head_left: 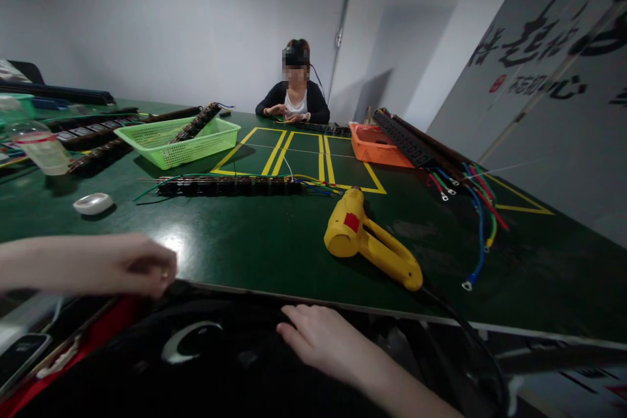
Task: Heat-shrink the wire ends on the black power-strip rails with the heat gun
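Observation:
My left hand (142, 266) hovers at the near edge of the table, slightly blurred, with its fingers curled in. Whether anything small is inside them is hidden. Below the edge, over dark cloth, is my right hand (321, 338), its fingers stretched forward, thumb apart, and no object in it. Beyond both hands lies a long black wiring strip (230, 187) with green, red, yellow and blue wires at its ends. A yellow heat gun (350, 228) rests on its side right of centre, its nozzle close to the strip's right-hand wires.
Black strips with lugged cables (482, 222) lean on an orange basket (377, 147) at right. At left are a green basket (181, 144), a clear bottle (44, 147) and a white oval object (93, 204). A person (294, 95) sits opposite. The gun's cord (465, 326) crosses the edge.

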A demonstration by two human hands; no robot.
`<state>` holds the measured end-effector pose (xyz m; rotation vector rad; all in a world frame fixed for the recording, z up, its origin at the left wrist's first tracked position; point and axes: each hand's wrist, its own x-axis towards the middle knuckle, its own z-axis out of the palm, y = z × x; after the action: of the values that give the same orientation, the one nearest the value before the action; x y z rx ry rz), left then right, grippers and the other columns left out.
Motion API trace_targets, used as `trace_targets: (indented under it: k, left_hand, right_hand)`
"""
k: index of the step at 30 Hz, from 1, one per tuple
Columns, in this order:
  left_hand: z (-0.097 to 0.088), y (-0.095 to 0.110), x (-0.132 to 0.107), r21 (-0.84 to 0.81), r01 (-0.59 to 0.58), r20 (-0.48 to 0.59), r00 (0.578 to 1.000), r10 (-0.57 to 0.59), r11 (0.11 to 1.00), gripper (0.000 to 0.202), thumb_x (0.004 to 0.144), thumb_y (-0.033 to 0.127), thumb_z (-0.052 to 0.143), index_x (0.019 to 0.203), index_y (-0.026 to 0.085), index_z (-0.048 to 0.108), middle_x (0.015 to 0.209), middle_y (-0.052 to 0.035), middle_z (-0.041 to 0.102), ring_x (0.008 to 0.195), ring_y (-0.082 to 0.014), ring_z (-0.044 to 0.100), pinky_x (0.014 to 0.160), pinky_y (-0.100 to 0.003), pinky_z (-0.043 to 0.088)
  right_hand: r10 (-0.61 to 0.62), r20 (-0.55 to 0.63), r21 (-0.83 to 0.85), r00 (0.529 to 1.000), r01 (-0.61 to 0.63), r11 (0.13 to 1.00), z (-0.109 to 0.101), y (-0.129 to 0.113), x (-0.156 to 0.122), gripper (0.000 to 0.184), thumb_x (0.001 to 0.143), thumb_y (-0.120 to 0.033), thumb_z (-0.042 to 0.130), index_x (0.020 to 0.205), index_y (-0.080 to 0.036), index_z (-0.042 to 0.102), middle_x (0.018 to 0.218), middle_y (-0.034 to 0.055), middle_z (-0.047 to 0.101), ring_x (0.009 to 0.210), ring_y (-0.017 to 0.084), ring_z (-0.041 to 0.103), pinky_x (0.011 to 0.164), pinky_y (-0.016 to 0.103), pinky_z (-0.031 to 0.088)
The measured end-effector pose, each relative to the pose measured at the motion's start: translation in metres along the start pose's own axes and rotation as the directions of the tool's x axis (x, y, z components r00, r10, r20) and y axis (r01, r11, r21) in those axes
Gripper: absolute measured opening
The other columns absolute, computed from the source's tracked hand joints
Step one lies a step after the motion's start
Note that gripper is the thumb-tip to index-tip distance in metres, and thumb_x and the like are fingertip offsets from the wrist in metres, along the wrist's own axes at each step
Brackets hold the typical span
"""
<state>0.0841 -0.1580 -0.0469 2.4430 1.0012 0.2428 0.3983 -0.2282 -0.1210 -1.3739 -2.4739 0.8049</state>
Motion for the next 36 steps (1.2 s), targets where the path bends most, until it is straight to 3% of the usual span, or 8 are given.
trace_targets:
  k: [2,5,8,11,15,21,29,36]
  left_hand:
    - [-0.03,0.019,0.07,-0.037,-0.031,0.176,0.984,0.037,0.999,0.021,0.086,0.032,0.05,0.087,0.018,0.065,0.077,0.0019,0.066,0.066,-0.0103,0.06,0.057,-0.015,0.046]
    - [-0.043,0.033,0.172,-0.079,-0.159,0.035,0.986,0.163,0.984,0.025,0.088,0.032,0.046,0.098,0.015,0.061,0.087,-0.0031,0.066,0.077,-0.0135,0.061,0.069,-0.021,0.048]
    - [-0.017,0.022,0.245,0.118,-0.24,-0.274,0.925,0.264,0.964,0.019,0.086,0.025,0.047,0.097,0.015,0.059,0.091,-0.0049,0.064,0.083,-0.0161,0.06,0.075,-0.026,0.047]
    - [0.022,-0.004,0.282,0.282,-0.197,-0.405,0.863,0.302,0.939,0.02,0.085,0.02,0.046,0.102,0.015,0.056,0.1,-0.0082,0.059,0.095,-0.0203,0.057,0.083,-0.032,0.045]
    - [0.055,-0.033,0.296,0.394,-0.118,-0.416,0.861,0.291,0.912,0.023,0.086,0.021,0.045,0.107,0.015,0.054,0.105,-0.0097,0.056,0.097,-0.0225,0.054,0.085,-0.036,0.043]
    - [0.058,-0.043,0.293,0.513,-0.166,-0.358,0.85,0.386,0.842,0.025,0.088,0.019,0.041,0.109,0.015,0.054,0.11,-0.0102,0.054,0.105,-0.0232,0.049,0.092,-0.038,0.036]
    - [0.041,-0.059,0.265,0.475,-0.303,-0.231,0.863,0.449,0.826,0.026,0.089,0.019,0.039,0.112,0.016,0.052,0.117,-0.0092,0.053,0.112,-0.0224,0.047,0.097,-0.038,0.035]
    - [0.057,-0.059,0.257,0.442,-0.282,-0.268,0.865,0.425,0.852,0.028,0.087,0.016,0.041,0.113,0.017,0.052,0.119,-0.0083,0.052,0.121,-0.0234,0.039,0.103,-0.039,0.032]
  right_hand:
    - [-0.072,-0.059,-0.046,0.996,0.07,0.997,-0.01,-0.014,0.0,0.027,0.091,-0.027,0.039,0.1,-0.018,0.063,0.092,0.0067,0.067,0.087,0.019,0.062,0.079,0.031,0.045]
    - [-0.172,-0.22,-0.099,0.96,0.154,0.983,-0.033,-0.026,-0.002,0.026,0.091,-0.03,0.041,0.108,-0.022,0.058,0.095,0.0025,0.066,0.088,0.016,0.06,0.08,0.03,0.044]
    - [-0.24,-0.574,-0.283,0.783,0.085,0.955,-0.052,-0.011,-0.003,0.025,0.089,-0.031,0.046,0.112,-0.025,0.054,0.098,-0.0002,0.064,0.093,0.014,0.058,0.084,0.029,0.044]
    - [-0.141,-0.776,-0.34,0.614,-0.22,0.915,-0.061,0.029,-0.003,0.037,0.087,-0.032,0.05,0.123,-0.024,0.047,0.111,0.0044,0.058,0.107,0.019,0.053,0.092,0.036,0.043]
    - [0.094,-0.808,-0.246,0.582,-0.478,0.843,-0.057,0.071,-0.001,0.062,0.081,-0.045,0.055,0.135,-0.023,0.035,0.123,0.0096,0.051,0.11,0.029,0.051,0.085,0.046,0.047]
    - [0.356,-0.72,-0.249,0.596,-0.701,0.669,-0.059,0.074,0.009,0.084,0.075,-0.067,0.049,0.143,-0.026,0.02,0.132,0.0075,0.047,0.103,0.03,0.057,0.08,0.043,0.048]
    - [0.29,-0.744,-0.309,0.602,-0.695,0.649,-0.054,0.074,0.013,0.093,0.076,-0.075,0.037,0.144,-0.015,0.019,0.11,0.0136,0.058,0.1,0.031,0.054,0.08,0.044,0.044]
    - [0.277,-0.756,-0.3,0.593,-0.69,0.658,-0.057,0.068,0.021,0.098,0.073,-0.074,0.046,0.144,-0.013,0.017,0.127,0.0175,0.049,0.113,0.035,0.048,0.088,0.05,0.043]
